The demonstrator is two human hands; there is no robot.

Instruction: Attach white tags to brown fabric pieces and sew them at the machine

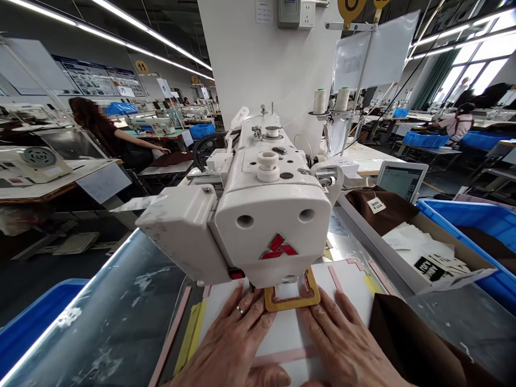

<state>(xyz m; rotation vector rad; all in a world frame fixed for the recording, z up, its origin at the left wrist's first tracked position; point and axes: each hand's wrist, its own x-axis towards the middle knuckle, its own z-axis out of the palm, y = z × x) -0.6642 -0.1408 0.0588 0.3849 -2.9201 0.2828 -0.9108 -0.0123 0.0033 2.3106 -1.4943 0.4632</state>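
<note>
- Frame [292, 306] lies under the sewing machine [274, 215], between left hand [231, 338] and right hand [342, 341]; far end hidden, long axis unclear.
- Fingers spread flat on the white sheet [288, 333], grasping nothing.
- Right fingertips seem at its near corner, left ones close beside.

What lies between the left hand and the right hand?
In the head view: a yellow frame; lower in the picture, a white surface with a pink strip.
</note>
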